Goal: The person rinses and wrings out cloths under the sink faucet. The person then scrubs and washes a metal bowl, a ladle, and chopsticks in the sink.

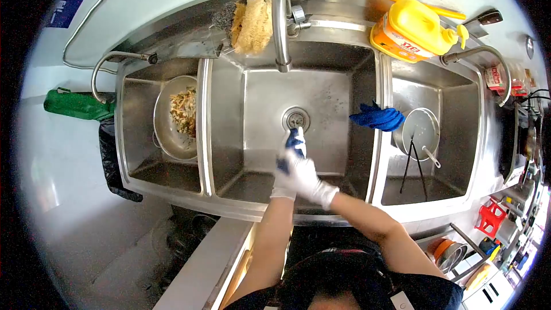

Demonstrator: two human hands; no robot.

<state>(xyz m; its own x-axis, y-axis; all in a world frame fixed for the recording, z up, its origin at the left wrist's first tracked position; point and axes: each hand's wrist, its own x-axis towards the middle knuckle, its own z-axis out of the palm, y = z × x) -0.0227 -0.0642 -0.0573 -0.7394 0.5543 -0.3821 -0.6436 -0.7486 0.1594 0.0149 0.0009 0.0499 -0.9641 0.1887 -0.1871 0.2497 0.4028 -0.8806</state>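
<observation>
"Grip?"

"Cannot tell: right hand (304,177) overlaps left hand (282,190), blue-and-white material (297,142) with them, above the middle basin (330,138), near the drain (296,118)."

"Edges, room?"

"Steel sink (241,208). Blue cloth (377,118) across the right divider (378,161); basin walls (227,120) apart from the hands, leaving space either side."

The rectangular silver metal sink (264,103) is glossy; the crumpled blue-and-white bundle (296,140) towards six o'clock looks matt, cloth-like.

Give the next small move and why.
Perhaps squeeze the dark blue bundle over the drain: the gloved right hand and left hand meet at it above the middle sink, near the drain in view, though blur hides their grip.
</observation>
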